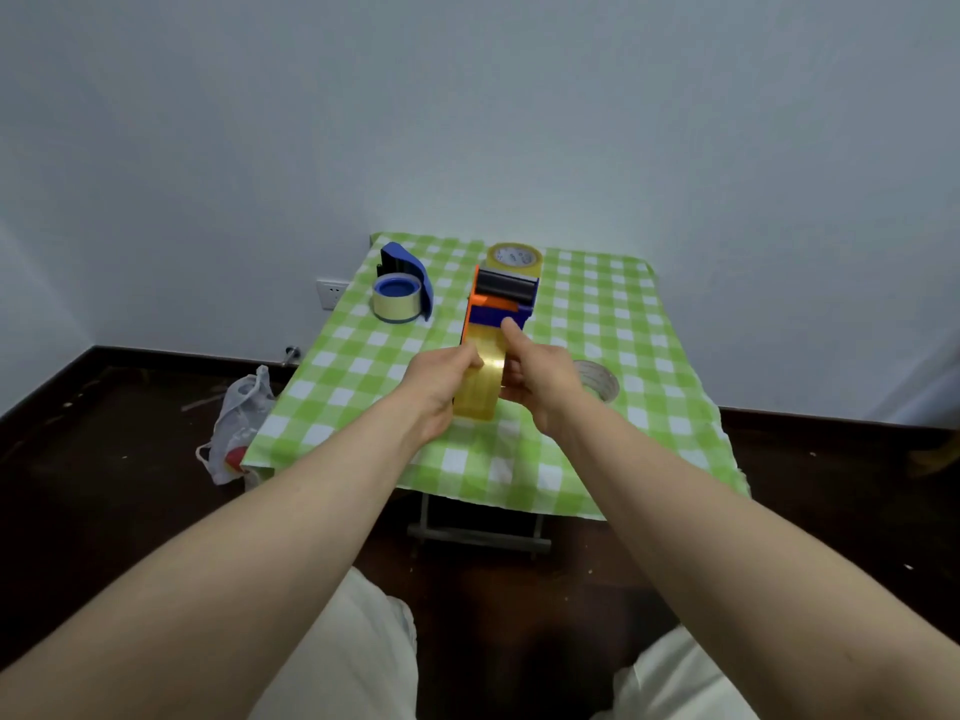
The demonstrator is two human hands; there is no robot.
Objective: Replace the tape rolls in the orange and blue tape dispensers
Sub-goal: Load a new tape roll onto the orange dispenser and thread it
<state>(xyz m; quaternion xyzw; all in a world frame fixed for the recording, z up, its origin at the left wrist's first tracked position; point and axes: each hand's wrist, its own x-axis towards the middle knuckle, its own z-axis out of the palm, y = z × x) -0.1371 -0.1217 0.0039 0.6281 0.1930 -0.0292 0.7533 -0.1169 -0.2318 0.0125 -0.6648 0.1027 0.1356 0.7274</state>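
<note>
Left hand and right hand grip the translucent yellowish tape roll in the orange plastic dispenser — pushed askew, it could jam.

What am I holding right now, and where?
Left hand and right hand hold the orange dispenser by its tape roll, one on each side.

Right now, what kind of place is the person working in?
Probably a plain room in a home, not a workshop. A small table under a green checked cloth stands by a bare pale wall with a wall socket, and a plastic bag lies on the dark floor beside it.
</note>
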